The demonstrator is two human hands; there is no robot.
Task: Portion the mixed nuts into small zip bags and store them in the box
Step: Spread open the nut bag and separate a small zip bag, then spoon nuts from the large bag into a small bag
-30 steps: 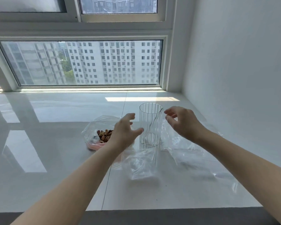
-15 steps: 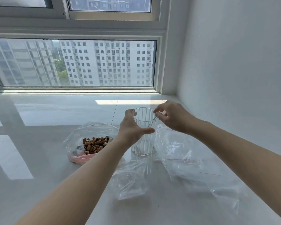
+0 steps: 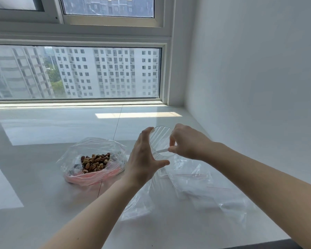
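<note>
Fingers first: my left hand (image 3: 144, 159) wraps thumb and fingers round the ribbed clear glass (image 3: 160, 141), which is tipped toward me off the white counter (image 3: 43, 203), while my right hand (image 3: 187, 141) pinches the thin handle of a small clear spoon (image 3: 162, 150) inside the glass. Going from the left, the large bag of mixed nuts (image 3: 93, 162) lies open-mouthed on the counter, a pink band along its near edge, the nuts heaped in the middle; it sits just beside my left wrist, apart from the glass. Under and ahead of my left forearm lies 1 empty zip bag (image 3: 138, 203), flat and crumpled, and to the right, beneath my right forearm, more clear zip bags (image 3: 205, 186) lie spread out. I see no box. I judge the nuts loose and light, apt to roll if the bag sags, so I would scoop them rather than pour. The small bags look limp and slippery; I would hold 1 by its zip rim, which is stiffer, to keep the mouth open. Glass is fragile on this hard top.
</note>
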